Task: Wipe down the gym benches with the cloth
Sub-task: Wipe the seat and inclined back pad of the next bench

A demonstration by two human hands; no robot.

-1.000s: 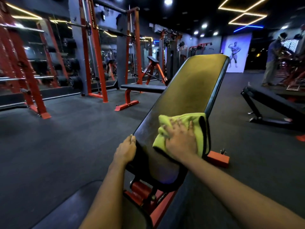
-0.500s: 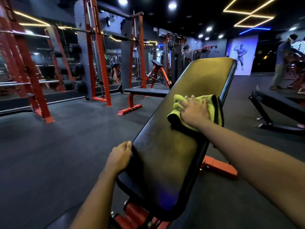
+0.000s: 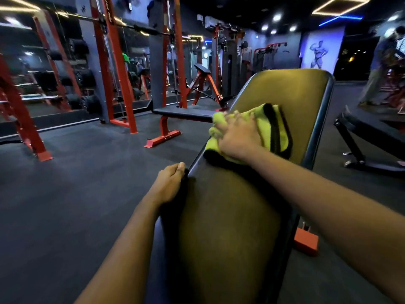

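Cloth: the yellow-green cloth (image 3: 274,128) lies on the upper half of the sloped bench (image 3: 230,227), toward its left edge, and is pressed down by the right hand (image 3: 237,137).
Right fingers: they (image 3: 234,119) are spread almost straight over the cloth. Nothing is clasped and the cloth is only pushed, though the blur makes this less sure.
Left fingers: the left hand (image 3: 169,185) is set on the left edge of the pad, lower than the cloth. The thumb is seen on top. The fingers are judged to be curled round the edge, but they are hidden below it.
Done: the wiping of this bench is judged to be in progress. No wet trace is seen, so the cleaned part cannot be told.
Left: the top of the pad above the cloth probably, then the flat bench (image 3: 184,114) and the black bench (image 3: 372,132), both well apart from the hands.
Hidden: the lower end of the pad is cut off. Of the frame only an orange foot (image 3: 306,240) is seen. The person (image 3: 381,69) at the right is blurred.
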